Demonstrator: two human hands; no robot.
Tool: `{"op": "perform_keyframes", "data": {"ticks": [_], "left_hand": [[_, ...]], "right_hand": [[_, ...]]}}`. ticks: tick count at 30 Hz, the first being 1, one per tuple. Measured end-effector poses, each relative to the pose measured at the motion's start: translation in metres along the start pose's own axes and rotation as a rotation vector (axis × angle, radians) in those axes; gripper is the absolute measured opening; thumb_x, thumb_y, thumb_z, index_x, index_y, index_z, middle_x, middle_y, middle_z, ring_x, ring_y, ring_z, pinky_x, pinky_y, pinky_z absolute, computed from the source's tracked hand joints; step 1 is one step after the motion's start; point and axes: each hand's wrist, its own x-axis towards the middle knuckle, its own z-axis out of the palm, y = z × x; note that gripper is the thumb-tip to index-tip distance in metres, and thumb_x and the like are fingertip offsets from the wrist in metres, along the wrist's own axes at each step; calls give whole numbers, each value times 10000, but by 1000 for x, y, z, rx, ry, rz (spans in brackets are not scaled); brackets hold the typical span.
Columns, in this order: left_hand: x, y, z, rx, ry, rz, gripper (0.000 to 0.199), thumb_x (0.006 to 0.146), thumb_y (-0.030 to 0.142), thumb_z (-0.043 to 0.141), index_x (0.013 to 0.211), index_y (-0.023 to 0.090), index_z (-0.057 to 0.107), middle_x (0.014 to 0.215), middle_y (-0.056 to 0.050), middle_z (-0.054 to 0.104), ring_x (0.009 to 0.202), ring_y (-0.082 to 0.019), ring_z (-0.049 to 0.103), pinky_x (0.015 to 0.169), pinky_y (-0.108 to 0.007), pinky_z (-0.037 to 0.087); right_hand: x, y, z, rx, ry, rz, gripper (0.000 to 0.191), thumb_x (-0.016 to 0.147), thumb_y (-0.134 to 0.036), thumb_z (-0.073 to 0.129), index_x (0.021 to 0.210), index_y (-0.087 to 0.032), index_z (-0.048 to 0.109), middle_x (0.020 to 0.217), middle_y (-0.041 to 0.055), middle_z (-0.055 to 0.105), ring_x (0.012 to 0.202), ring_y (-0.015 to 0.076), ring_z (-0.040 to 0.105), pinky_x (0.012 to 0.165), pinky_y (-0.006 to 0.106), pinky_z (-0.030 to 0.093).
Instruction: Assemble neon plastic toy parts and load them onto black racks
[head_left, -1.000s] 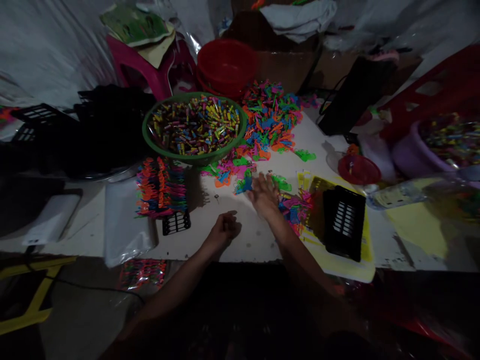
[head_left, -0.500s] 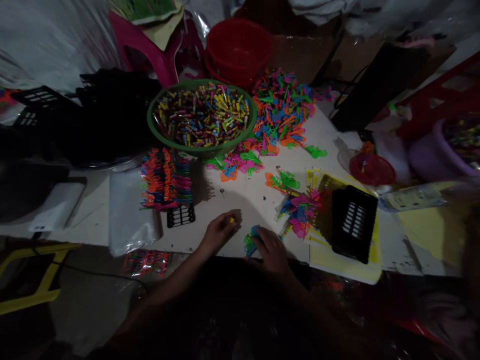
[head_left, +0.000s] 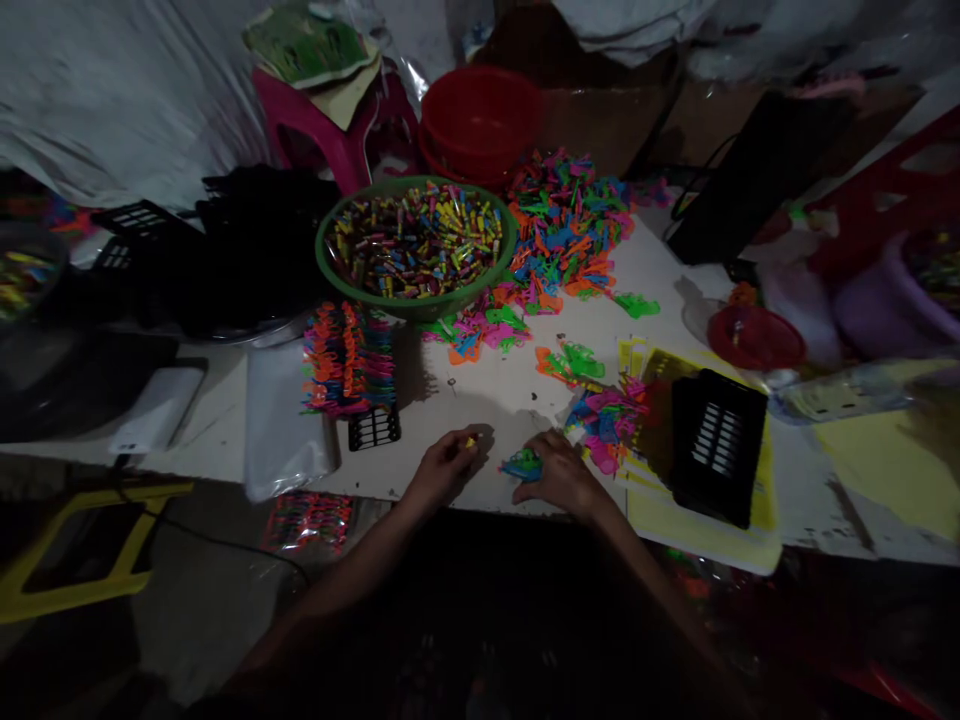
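My left hand (head_left: 441, 468) is closed at the table's front edge, with a small yellow piece (head_left: 471, 442) pinched at its fingertips. Just right of it, my right hand (head_left: 561, 472) curls its fingers and thumb round a few blue and green plastic pieces (head_left: 523, 464), held low over the white table (head_left: 480, 395). Their exact shape is too dark to make out. Beyond that hand lies a small heap of pink, blue and green plastic pieces (head_left: 606, 415). To the left, rows of colourful plastic pieces (head_left: 346, 358) stand on a black slotted tray (head_left: 375, 430).
A green basin (head_left: 324, 262) full of small coloured pieces stands at the back, beside a large pile of bright plastic pieces (head_left: 574, 225). Black slotted trays (head_left: 739, 440) lie on yellow sheets at right. Clear plastic bags (head_left: 281, 440) lie at left. Red basins (head_left: 480, 110) stand behind.
My right hand has shifted a little to the right and turned, and the blue and green pieces now lie flatter. My left hand keeps its pinch. The view has shifted slightly.
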Motion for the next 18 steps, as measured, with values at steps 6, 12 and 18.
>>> {"op": "perform_keyframes", "data": {"ticks": [6,12,18], "left_hand": [[-11,7,21,-35,-89,7,464,578,442,725,911,143,604,643,30,532,534,-68,476,523,-215,408],[-15,15,35,27,-115,112,458,602,471,695,929,161,615,587,32,561,529,-90,492,547,-240,425],[-16,10,34,94,-68,155,399,635,454,676,888,149,634,610,12,572,537,-96,496,543,-236,425]], "right_hand": [[11,-14,-1,772,287,257,455,509,-479,716,777,-193,484,637,-55,505,522,107,470,478,230,372],[13,-47,12,1282,471,196,308,657,-404,652,719,-194,435,587,-72,497,481,66,448,460,198,374],[15,-57,24,1086,721,193,299,683,-411,615,760,-203,415,618,-60,501,548,79,479,527,207,412]]}}
